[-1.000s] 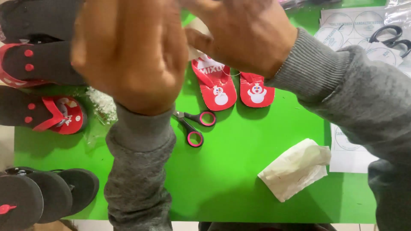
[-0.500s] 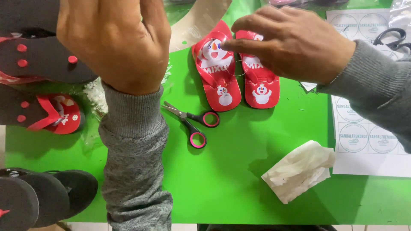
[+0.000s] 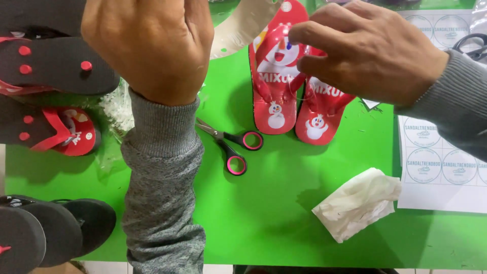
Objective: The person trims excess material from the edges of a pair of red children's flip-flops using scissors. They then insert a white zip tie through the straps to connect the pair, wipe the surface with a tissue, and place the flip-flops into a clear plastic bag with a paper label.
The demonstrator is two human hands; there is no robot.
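Under the right hand (image 3: 373, 50) lie 2 red sandals (image 3: 276, 76), seemingly touched.

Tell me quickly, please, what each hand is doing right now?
Left hand: raised back-up above the table; grip cannot be told.
Right hand: fingertips pinched at the red sandals, seemingly on their clear wrap.

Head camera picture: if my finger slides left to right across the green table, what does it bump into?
Black flip-flops with red studs → left hand → scissors with pink-lined handles → red snowman flip-flops → right hand → white sticker sheet.
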